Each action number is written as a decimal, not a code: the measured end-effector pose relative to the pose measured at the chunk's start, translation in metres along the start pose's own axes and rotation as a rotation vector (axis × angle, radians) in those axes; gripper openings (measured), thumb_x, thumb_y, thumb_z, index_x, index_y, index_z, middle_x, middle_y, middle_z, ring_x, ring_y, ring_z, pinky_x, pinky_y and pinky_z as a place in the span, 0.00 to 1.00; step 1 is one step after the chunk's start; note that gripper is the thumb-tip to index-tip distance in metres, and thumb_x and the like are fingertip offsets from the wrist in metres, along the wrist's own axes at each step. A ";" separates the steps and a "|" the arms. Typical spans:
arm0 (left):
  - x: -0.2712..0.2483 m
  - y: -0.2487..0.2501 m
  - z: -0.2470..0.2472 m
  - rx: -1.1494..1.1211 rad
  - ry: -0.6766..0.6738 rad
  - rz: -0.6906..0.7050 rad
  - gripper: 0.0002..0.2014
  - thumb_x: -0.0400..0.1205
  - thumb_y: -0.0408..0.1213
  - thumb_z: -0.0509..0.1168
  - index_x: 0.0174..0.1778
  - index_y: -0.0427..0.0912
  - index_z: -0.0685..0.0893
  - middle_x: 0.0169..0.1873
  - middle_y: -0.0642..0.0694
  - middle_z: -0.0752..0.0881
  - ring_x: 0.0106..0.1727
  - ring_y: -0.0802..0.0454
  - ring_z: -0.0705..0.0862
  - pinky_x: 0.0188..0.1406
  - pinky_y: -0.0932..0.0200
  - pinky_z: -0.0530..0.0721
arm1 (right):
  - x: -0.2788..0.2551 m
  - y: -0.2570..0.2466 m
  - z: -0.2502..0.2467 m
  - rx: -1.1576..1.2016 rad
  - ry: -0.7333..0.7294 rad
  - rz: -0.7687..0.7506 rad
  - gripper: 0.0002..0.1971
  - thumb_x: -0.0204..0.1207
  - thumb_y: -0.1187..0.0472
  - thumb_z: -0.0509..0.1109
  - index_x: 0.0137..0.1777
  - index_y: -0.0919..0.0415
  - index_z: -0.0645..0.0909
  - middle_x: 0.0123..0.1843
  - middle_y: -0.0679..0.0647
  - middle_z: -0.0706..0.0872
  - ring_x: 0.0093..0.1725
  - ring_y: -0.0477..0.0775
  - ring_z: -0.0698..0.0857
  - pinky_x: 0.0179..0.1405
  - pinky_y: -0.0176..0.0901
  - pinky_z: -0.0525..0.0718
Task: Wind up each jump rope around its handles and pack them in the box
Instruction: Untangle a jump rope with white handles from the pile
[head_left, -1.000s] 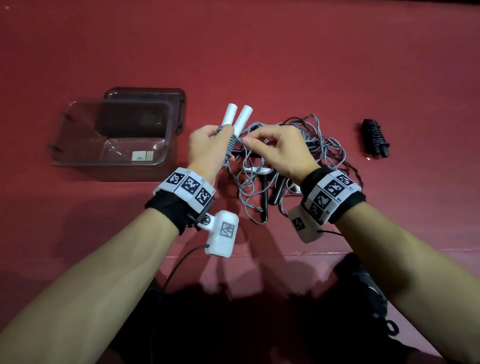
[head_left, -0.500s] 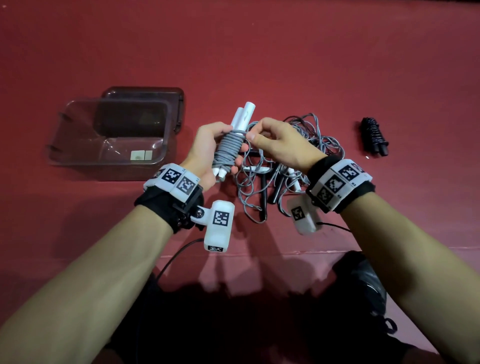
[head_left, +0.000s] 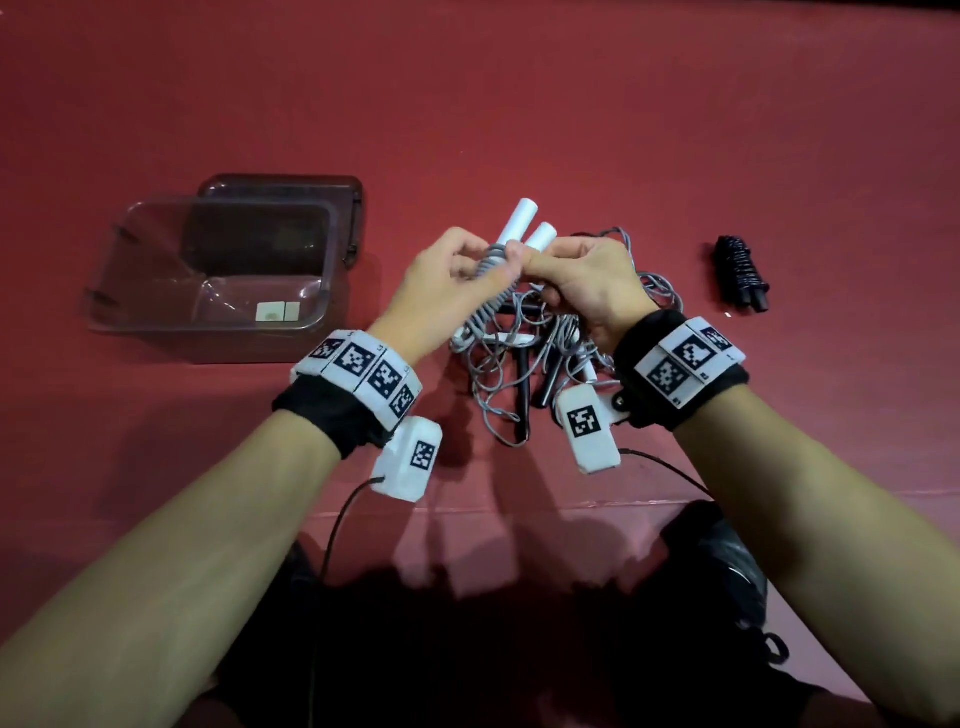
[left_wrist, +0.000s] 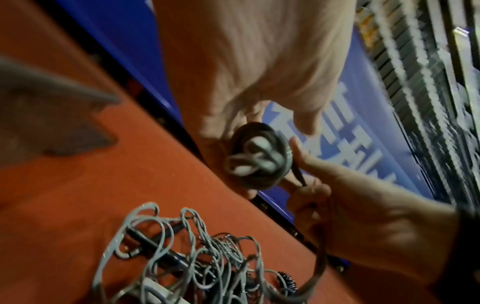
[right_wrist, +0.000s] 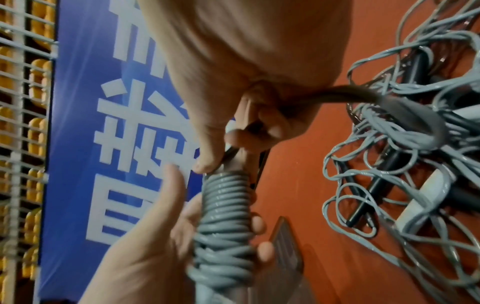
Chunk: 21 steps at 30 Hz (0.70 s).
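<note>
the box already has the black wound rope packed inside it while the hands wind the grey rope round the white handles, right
Not quite. The head view shows the black wound rope lying on the red table, to the right of the hands, not in the box. The rest holds: the left hand grips the white handles while the right hand winds the grey rope round them.

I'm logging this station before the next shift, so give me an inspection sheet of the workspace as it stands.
Surface: red tabletop, bare beyond the items.
Job's things: grey rope coiled round white handles; tangled ropes loose; wound black rope lying apart; clear box holds no rope.
Clutter: box lid behind the box.
Grippers: left hand grips the coil; right hand pinches the rope's free length.
Cables: black camera leads trailing from both wrists.
Surroundings: blue banner, wire racks.
</note>
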<state>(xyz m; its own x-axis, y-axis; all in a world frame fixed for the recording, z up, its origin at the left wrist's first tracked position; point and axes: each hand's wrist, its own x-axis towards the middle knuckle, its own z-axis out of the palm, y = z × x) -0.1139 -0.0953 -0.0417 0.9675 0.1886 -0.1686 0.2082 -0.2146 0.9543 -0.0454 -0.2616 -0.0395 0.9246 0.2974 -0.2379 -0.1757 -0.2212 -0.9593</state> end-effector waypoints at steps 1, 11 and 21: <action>0.001 -0.001 -0.001 -0.003 -0.021 0.016 0.14 0.84 0.46 0.74 0.58 0.40 0.85 0.43 0.46 0.92 0.40 0.52 0.91 0.40 0.52 0.89 | 0.000 0.000 0.000 -0.042 0.032 -0.038 0.23 0.72 0.46 0.83 0.33 0.68 0.85 0.26 0.55 0.74 0.23 0.47 0.67 0.22 0.39 0.64; 0.004 -0.014 0.002 -0.491 0.144 -0.244 0.09 0.90 0.34 0.63 0.59 0.29 0.79 0.40 0.34 0.88 0.28 0.45 0.86 0.27 0.53 0.85 | -0.001 0.015 0.008 -0.372 0.085 -0.387 0.13 0.74 0.59 0.82 0.56 0.58 0.86 0.45 0.47 0.91 0.43 0.40 0.87 0.49 0.36 0.86; 0.003 -0.007 0.002 -0.353 0.307 -0.187 0.11 0.74 0.46 0.70 0.47 0.44 0.86 0.40 0.40 0.91 0.35 0.44 0.85 0.31 0.52 0.80 | -0.008 0.013 0.007 -1.059 0.198 -0.710 0.17 0.89 0.46 0.57 0.52 0.51 0.86 0.42 0.47 0.89 0.41 0.56 0.88 0.34 0.50 0.79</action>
<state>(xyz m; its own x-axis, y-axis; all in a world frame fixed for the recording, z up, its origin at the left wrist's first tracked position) -0.1122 -0.0949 -0.0490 0.8204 0.4773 -0.3149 0.2611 0.1772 0.9489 -0.0578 -0.2600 -0.0510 0.7549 0.5308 0.3852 0.6402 -0.7239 -0.2570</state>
